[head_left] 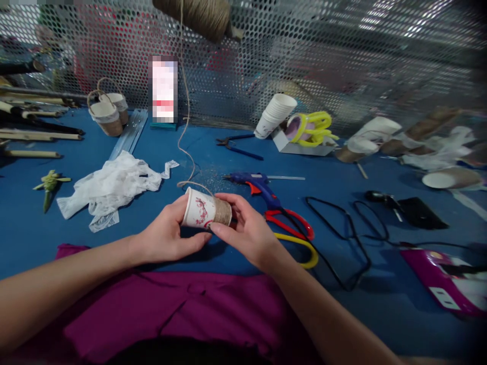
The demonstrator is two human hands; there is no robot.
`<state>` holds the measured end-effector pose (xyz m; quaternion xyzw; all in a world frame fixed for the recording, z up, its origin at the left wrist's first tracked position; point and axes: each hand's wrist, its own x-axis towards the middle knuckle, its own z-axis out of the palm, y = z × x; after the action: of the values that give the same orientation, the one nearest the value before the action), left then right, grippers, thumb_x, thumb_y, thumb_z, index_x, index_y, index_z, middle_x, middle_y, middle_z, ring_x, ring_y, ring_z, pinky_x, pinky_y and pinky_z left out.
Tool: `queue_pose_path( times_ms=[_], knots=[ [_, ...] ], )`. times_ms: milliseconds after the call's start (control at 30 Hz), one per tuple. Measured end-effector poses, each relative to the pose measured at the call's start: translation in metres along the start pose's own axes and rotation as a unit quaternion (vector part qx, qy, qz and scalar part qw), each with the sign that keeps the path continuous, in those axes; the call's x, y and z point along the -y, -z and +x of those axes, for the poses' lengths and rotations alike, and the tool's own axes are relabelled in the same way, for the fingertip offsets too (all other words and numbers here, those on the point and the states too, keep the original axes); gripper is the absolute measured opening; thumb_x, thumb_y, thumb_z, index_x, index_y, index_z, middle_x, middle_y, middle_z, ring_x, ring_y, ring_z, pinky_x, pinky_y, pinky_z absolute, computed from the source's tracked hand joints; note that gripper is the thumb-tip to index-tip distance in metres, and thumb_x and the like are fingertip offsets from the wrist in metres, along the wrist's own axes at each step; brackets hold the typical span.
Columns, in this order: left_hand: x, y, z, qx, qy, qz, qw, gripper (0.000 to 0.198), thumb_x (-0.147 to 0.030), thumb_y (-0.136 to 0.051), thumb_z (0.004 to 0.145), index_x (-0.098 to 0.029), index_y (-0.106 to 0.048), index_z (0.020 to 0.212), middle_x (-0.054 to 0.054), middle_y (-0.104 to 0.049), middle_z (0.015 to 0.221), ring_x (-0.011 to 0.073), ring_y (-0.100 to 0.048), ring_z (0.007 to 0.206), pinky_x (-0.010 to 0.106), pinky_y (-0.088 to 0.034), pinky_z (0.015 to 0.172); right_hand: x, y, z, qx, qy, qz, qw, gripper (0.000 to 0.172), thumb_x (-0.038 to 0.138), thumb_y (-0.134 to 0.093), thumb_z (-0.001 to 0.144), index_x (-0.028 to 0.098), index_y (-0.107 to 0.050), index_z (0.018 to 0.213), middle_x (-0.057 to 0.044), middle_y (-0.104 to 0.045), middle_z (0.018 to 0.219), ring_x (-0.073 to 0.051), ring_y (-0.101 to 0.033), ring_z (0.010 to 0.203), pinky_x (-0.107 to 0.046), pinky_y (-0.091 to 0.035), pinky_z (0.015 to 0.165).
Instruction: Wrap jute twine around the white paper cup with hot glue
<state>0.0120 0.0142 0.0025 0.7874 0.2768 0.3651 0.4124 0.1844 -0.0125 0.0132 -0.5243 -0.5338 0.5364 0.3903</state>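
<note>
holding one paper cup (201, 210) on its side just above the blue table (213, 147), the left hand (167, 237) is clamped on its rim end and the right hand (249, 230) on its twine-wrapped base. one jute twine (186, 121) strand climbs to one spool (198, 15). beside the hands lie one blue glue gun (254, 183), red-handled scissors (291, 223) and yellow-handled scissors (306, 252), two pairs in all. two twine-wrapped cups (108, 114) stand far left. the held cup bears a red floral print; the upright card (164, 91) is blurred, unreadable.

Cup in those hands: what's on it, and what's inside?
Twine is wound around the cup's base end; a strand runs up toward the spool. Its inside cannot be seen: the mouth faces the left hand.
</note>
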Motion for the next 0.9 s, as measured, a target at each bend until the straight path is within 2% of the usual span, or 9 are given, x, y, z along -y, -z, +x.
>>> queue_pose_path(
  times_ms=[100, 500, 667, 833, 900],
  knots=[
    [0.0018, 0.0003, 0.0000, 0.003, -0.013, 0.018, 1.000, 0.027, -0.016, -0.060, 0.074, -0.013, -0.059, 0.100, 0.007, -0.061, 0.097, 0.0158, -0.058, 0.084, 0.028, -0.049, 0.077, -0.0013, 0.0002, -0.0002, -0.004, 0.011, -0.001, 1.000, 0.052, 0.030, -0.065, 0.063, 0.021, -0.042, 0.108, -0.008, -0.058, 0.100, -0.021, -0.059, 0.090, -0.038, -0.051, 0.079],
    [0.0006, 0.0034, 0.0025, 0.002, -0.140, 0.085, 0.987, 0.022, -0.012, -0.058, 0.073, -0.011, -0.060, 0.095, 0.011, -0.066, 0.097, 0.0201, -0.057, 0.095, 0.034, -0.047, 0.084, 0.0052, 0.0017, -0.0021, -0.001, 0.020, 0.018, 1.000, 0.044, 0.028, -0.062, 0.065, 0.019, -0.044, 0.104, -0.008, -0.057, 0.101, -0.019, -0.057, 0.092, -0.036, -0.049, 0.080],
    [0.0037, 0.0046, 0.0040, 0.018, -0.200, 0.105, 0.974, 0.019, -0.014, -0.058, 0.073, -0.013, -0.061, 0.092, 0.009, -0.068, 0.084, 0.0203, -0.059, 0.084, 0.040, -0.047, 0.083, 0.0016, 0.0060, -0.0019, -0.006, 0.016, 0.041, 0.999, 0.033, 0.031, -0.060, 0.071, 0.019, -0.050, 0.100, -0.006, -0.059, 0.096, -0.018, -0.057, 0.090, -0.035, -0.047, 0.079],
    [0.0022, 0.0063, 0.0037, 0.033, -0.214, 0.088, 0.972, 0.022, -0.015, -0.059, 0.073, -0.014, -0.062, 0.095, 0.011, -0.068, 0.091, 0.0221, -0.059, 0.089, 0.040, -0.044, 0.087, 0.0006, 0.0071, -0.0007, -0.010, 0.017, 0.050, 0.999, 0.032, 0.032, -0.061, 0.071, 0.020, -0.051, 0.100, -0.006, -0.060, 0.097, -0.018, -0.057, 0.092, -0.034, -0.047, 0.080],
    [-0.0004, 0.0072, 0.0033, 0.040, -0.173, 0.061, 0.982, 0.021, -0.016, -0.059, 0.074, -0.015, -0.063, 0.095, 0.010, -0.067, 0.096, 0.0221, -0.058, 0.095, 0.038, -0.042, 0.090, 0.0013, 0.0076, -0.0008, -0.014, 0.024, 0.034, 0.999, 0.034, 0.032, -0.061, 0.071, 0.019, -0.050, 0.100, -0.007, -0.060, 0.098, -0.018, -0.057, 0.093, -0.035, -0.047, 0.080]
  ],
)
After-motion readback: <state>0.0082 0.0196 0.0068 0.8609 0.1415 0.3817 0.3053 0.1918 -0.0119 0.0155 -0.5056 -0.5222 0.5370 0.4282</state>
